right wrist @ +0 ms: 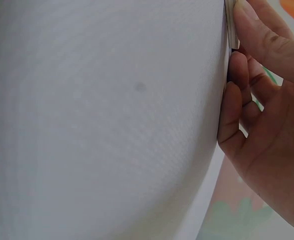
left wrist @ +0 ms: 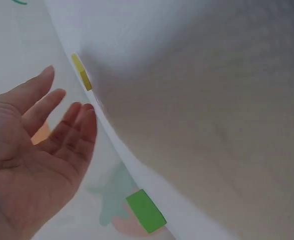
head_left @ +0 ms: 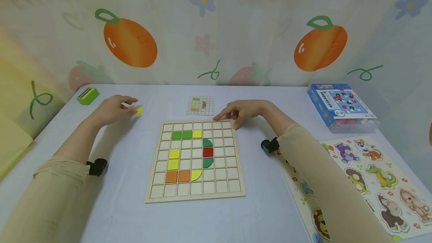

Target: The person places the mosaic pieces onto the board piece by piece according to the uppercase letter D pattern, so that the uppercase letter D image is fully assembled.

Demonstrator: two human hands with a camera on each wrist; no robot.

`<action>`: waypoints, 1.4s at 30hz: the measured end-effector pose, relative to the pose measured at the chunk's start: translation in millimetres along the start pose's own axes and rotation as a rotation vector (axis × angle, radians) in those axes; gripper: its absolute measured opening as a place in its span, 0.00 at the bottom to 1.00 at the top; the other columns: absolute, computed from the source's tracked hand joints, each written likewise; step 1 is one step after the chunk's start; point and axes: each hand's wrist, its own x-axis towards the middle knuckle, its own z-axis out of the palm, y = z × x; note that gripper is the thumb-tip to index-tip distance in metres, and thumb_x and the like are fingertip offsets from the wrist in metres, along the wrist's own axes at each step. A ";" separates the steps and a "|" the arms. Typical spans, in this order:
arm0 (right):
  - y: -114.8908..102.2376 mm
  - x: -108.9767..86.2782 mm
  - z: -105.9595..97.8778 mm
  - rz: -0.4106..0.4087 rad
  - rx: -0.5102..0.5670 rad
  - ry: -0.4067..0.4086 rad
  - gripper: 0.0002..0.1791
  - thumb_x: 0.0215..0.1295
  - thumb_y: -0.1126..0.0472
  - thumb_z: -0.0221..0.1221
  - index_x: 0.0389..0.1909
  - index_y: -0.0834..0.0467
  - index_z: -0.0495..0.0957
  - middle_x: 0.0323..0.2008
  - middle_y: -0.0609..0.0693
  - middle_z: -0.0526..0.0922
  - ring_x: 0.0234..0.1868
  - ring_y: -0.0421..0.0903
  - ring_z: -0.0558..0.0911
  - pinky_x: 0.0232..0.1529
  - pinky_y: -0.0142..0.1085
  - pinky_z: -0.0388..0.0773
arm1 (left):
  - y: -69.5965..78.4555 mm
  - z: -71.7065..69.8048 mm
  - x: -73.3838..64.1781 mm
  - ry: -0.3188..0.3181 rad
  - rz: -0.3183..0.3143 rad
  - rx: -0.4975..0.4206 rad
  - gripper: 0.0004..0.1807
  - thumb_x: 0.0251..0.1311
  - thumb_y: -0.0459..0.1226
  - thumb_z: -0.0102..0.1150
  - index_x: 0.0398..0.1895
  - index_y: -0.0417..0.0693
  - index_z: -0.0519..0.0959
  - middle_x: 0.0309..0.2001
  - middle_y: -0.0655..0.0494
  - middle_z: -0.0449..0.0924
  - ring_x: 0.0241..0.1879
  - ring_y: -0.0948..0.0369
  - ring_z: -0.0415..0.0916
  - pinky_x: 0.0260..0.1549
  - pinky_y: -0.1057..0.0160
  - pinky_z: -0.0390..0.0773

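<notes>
My left hand [head_left: 116,108] hovers over the cloth at the left, fingers loosely bent and parted. Its fingertips are near a small yellow block [head_left: 139,110]; the left wrist view shows a gap between them and the yellow block [left wrist: 81,72]. At the far right corner of a wooden grid board [head_left: 209,187], my right hand [head_left: 244,110] grips the edges with thumb and index finger. Its other fingers curl against the cloth in the right wrist view. On the board lie green squares [head_left: 181,134], yellow squares [head_left: 173,159], orange squares [head_left: 177,176], a red square [head_left: 207,152] and rounded pieces.
Behind the board lies a small pattern card [head_left: 200,105]. A green block [head_left: 87,96] with coloured stripes stands at the far left. On the right are a blue boxed set [head_left: 342,108] and an animal picture board [head_left: 362,164], partly under my right sleeve.
</notes>
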 end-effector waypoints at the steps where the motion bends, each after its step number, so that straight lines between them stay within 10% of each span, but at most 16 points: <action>1: 0.0 0.0 0.0 -0.001 -0.001 0.001 0.38 0.53 0.66 0.70 0.67 0.51 0.72 0.45 0.54 0.72 0.36 0.46 0.65 0.38 0.32 0.61 | -1.1 1.8 0.0 -0.002 0.009 0.017 0.28 0.67 0.40 0.57 0.66 0.34 0.68 0.62 0.26 0.68 0.56 0.35 0.73 0.51 0.42 0.75; 42: 0.0 -0.4 1.7 0.004 -0.011 0.009 0.37 0.53 0.67 0.69 0.67 0.52 0.72 0.48 0.55 0.72 0.37 0.45 0.65 0.38 0.32 0.62 | 17.7 9.0 2.8 0.108 0.121 0.072 0.07 0.58 0.31 0.66 0.34 0.41 0.76 0.31 0.44 0.80 0.33 0.53 0.73 0.31 0.63 0.69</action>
